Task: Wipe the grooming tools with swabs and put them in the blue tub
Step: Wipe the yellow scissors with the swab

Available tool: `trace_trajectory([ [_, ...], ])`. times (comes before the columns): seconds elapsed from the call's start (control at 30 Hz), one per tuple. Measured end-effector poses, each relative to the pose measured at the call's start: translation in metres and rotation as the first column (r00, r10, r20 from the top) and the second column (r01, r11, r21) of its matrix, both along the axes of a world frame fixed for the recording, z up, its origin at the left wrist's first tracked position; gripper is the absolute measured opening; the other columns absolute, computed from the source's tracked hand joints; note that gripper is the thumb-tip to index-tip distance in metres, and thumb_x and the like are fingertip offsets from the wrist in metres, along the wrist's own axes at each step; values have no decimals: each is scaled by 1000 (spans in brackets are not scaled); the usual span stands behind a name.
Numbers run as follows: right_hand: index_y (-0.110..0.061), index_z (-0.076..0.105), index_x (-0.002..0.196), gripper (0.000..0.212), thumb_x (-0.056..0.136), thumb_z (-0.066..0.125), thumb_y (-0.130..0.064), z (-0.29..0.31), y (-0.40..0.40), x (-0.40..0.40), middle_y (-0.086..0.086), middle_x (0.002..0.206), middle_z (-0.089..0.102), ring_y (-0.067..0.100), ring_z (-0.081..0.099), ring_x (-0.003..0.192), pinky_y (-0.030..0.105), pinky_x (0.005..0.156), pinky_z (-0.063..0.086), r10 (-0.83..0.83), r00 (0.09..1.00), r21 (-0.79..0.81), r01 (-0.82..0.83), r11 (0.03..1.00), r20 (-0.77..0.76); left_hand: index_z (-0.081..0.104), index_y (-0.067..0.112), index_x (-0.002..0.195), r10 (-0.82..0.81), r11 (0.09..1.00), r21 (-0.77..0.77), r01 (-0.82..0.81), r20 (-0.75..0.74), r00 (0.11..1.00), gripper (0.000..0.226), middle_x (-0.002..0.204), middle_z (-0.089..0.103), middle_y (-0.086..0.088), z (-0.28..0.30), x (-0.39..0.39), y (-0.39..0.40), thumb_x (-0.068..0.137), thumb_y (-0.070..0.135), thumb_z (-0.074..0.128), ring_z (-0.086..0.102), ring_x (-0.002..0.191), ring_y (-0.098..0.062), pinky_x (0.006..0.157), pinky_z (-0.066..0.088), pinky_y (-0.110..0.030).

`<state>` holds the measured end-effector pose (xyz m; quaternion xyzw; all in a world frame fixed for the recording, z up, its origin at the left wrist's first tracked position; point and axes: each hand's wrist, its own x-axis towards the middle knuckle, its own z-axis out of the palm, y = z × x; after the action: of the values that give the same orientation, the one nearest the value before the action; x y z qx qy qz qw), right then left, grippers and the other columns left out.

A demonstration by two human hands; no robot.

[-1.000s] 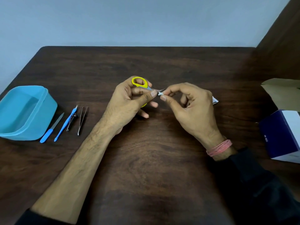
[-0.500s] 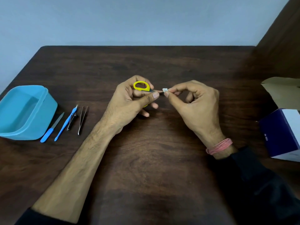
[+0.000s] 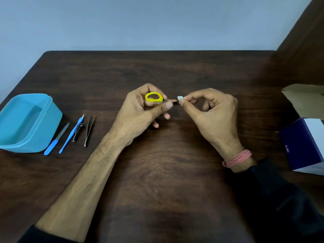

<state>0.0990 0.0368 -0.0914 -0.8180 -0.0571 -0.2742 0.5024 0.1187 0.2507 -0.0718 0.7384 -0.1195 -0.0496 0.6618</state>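
Both hands are held up over the middle of the dark table [image 3: 157, 172], wrists low and fingers curled in. The small scissors [image 3: 154, 97] are gripped by the left hand [image 3: 140, 113], with the yellow ring on top and the thin blades pointing right, lying almost flat. The blade tips are pinched by the thumb and finger of the right hand [image 3: 213, 116] through a tiny white swab [image 3: 180, 98]. The blue tub [image 3: 50, 109] is seen far left, with four more tools [image 3: 77, 132] laid just beside it
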Motion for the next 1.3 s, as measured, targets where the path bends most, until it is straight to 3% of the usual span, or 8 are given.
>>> trace_trajectory([
  [0.23,-23,86,87,8,87,93,-21,1,-1,1,-7,81,77,19,49,45,25,52,39,5,1000,20,-5,1000,-8,66,17,100,3,1000,11,-3,-2,1000,19,94,83,-5,1,0,-1,99,8,82,80,74,-19,46,53,-26],
  [0.5,-20,86,87,7,88,93,-19,1,0,-2,-10,80,75,13,52,49,18,57,39,-20,998,-78,24,997,53,67,19,97,19,999,31,-19,-7,1000,19,92,82,-6,1,0,-1,98,10,84,80,73,-17,44,50,-24],
  [0.83,-18,86,88,6,88,92,-17,1,3,-2,-11,80,73,9,54,53,20,57,42,7,996,-149,6,989,86,67,17,97,12,999,42,-11,-16,1000,18,90,82,-5,2,-1,-2,98,10,83,79,71,-15,43,48,-23],
  [0.93,-17,85,89,7,88,92,-16,0,1,-1,-10,81,73,-1,56,57,14,63,40,-21,995,-152,35,988,96,68,17,97,21,999,33,-20,-29,999,17,95,83,-12,3,0,-2,98,11,84,80,72,-16,43,48,-23],
  [1.07,-19,85,91,6,91,90,-17,-1,3,-3,-11,84,72,5,50,53,20,59,42,10,994,-198,12,980,109,68,16,98,18,999,33,-17,-39,999,17,89,83,-4,4,-1,-1,98,10,83,80,72,-16,44,48,-23],
  [1.17,-18,84,90,6,91,90,-17,-2,1,-2,-9,84,73,-3,51,56,16,62,40,-19,993,-186,40,982,113,67,16,99,27,999,24,-26,-47,999,16,90,83,-4,5,-1,-2,99,10,82,80,72,-17,43,48,-23],
  [1.3,-18,85,91,6,91,90,-17,-1,1,-2,-9,85,72,-2,50,56,17,61,41,1,992,-197,24,980,124,68,16,98,27,999,22,-26,-55,998,16,90,82,-5,5,-1,-1,99,10,83,80,72,-17,44,48,-23],
])
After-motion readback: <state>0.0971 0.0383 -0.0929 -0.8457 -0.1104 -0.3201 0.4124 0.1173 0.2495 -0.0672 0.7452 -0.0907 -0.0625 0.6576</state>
